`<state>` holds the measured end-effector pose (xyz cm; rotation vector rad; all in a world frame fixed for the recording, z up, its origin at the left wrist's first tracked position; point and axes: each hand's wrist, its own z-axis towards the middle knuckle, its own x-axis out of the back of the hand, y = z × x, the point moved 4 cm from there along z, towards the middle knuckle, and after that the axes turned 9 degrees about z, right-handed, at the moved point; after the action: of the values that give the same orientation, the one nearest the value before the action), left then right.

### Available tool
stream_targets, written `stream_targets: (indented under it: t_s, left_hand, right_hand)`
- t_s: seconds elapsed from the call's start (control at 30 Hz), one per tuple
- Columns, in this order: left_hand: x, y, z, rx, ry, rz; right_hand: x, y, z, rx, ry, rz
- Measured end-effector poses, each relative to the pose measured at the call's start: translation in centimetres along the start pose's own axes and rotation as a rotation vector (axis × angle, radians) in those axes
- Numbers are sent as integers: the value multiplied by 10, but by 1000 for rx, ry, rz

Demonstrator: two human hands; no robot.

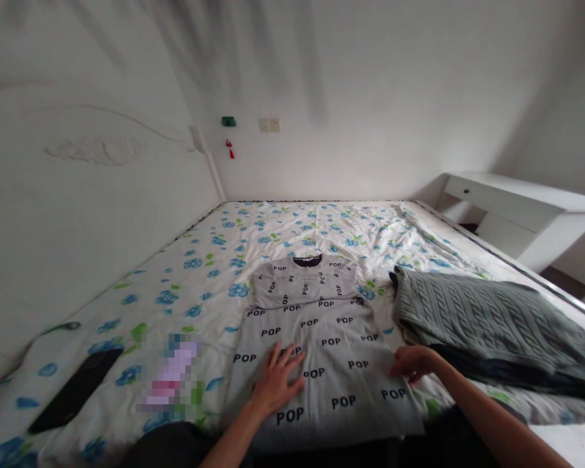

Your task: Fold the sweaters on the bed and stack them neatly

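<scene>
A grey shirt (341,338) printed with "POP" lies on the flowered bedsheet (214,260), its dark-lined collar toward the far side and its upper part folded over. My left hand (279,380) rests with spread fingers on the shirt's lower left part. At the shirt's right edge is my right hand (412,363), its fingers closed together on the fabric edge. Right of the shirt lies a folded grey cable-knit sweater (478,312) over dark cloth.
A black phone (78,390) and a blurred purple item (174,374) lie on the bed at the left. A white desk (511,208) stands beyond the bed's right edge. Walls border the left and far sides.
</scene>
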<state>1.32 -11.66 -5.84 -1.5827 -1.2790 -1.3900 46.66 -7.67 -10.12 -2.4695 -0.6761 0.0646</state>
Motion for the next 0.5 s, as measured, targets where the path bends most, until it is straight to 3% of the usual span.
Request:
stream_targets:
  t_s: [0.1, 0.2, 0.37, 0.5]
  left_hand:
    - [-10, 44, -45, -216, -56, -55]
    - [-20, 65, -72, -274, -65, -27]
    - [-9, 64, -77, -252, -42, -43]
    - [6, 51, -66, -238, -74, -243]
  right_hand:
    - [-15, 2, -16, -8, 32, -108]
    - [-20, -3, -27, -18, 89, -218]
    - [-20, -1, -35, -202, 154, -397]
    - [-11, -10, -27, -90, 250, -456]
